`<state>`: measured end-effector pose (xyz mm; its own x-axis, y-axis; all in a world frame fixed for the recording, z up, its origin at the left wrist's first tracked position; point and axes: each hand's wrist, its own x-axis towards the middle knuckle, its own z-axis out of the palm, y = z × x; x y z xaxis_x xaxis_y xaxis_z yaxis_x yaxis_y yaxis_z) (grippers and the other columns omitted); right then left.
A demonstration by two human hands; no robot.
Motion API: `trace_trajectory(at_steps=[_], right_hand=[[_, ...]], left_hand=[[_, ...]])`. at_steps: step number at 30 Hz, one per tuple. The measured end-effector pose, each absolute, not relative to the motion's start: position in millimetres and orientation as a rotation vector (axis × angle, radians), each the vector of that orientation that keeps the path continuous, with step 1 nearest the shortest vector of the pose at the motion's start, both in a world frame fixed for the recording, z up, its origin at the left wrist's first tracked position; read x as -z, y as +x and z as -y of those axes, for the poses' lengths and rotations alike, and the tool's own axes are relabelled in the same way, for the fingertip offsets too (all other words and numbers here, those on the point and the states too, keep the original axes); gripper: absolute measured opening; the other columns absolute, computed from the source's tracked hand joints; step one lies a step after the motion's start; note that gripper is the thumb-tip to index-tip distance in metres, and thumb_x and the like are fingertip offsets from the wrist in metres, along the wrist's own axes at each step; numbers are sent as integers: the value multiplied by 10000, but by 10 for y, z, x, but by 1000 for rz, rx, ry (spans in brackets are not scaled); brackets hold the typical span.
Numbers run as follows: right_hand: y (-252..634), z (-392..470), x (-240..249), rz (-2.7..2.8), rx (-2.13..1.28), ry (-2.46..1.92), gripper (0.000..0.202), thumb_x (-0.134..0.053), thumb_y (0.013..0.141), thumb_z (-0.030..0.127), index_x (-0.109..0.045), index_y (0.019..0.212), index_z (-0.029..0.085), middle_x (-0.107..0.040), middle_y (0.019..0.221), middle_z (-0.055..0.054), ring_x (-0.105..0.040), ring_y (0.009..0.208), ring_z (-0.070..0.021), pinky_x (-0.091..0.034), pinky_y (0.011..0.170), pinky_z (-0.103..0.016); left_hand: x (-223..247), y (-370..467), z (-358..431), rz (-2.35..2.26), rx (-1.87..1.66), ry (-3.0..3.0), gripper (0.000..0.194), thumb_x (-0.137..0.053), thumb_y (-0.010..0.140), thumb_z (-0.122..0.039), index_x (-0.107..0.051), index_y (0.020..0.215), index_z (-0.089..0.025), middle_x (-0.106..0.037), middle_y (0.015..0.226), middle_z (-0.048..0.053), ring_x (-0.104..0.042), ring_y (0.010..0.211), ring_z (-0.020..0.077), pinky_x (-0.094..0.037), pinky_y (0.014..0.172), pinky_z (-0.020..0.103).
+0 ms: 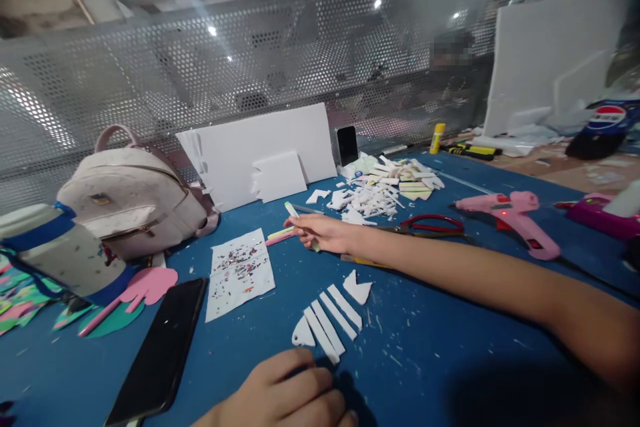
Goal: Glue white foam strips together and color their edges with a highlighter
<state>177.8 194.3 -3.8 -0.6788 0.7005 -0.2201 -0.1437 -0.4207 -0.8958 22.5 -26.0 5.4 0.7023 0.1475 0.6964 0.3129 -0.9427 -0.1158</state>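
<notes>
A slim white marker with a light green end (291, 209) is pinched in my right hand (323, 233), above the blue table, with its lower end showing under the fingers. Beside that hand lie a pink pen and a yellow-green pen (280, 236). My left hand (297, 392) rests at the front edge of the view, its fingers curled loosely and nothing visible in them. Just beyond its knuckles, cut white foam pieces form a fish: a head with a hole (303, 333), several strips (327, 323) and a notched tail (358, 287).
A paper with coloured specks (240, 273), a black phone (160, 347), a tumbler (65, 253) and a backpack (135, 193) stand left. Foam scraps (375, 197), red-handled scissors (435, 221), a pink glue gun (510, 213) and a glue stick (437, 139) lie right. White boards (260, 140) lean behind.
</notes>
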Motion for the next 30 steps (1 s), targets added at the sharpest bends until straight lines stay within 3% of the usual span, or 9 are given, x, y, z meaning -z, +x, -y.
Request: trace_trajectory(at_steps=[22, 30], right_hand=[[1777, -1925, 89, 1215, -2232, -736, 301, -656, 999, 333, -628, 1244, 162, -667, 1200, -83, -686, 972, -210, -613, 809, -395], [1837, -2041, 79, 1089, -2408, -717, 273, -635, 1013, 370, -640, 1174, 150, -683, 1054, -52, -674, 803, -154, -599, 671, -305]], left_hand=[[-188, 223, 230, 314, 935, -2737, 336, -406, 1077, -125, -687, 897, -167, -759, 796, -47, -718, 770, 72, -569, 861, 206], [-156, 234, 210, 322, 968, -2730, 306, -444, 1069, -136, -688, 886, -169, -757, 793, -55, -715, 762, 67, -552, 916, 199]])
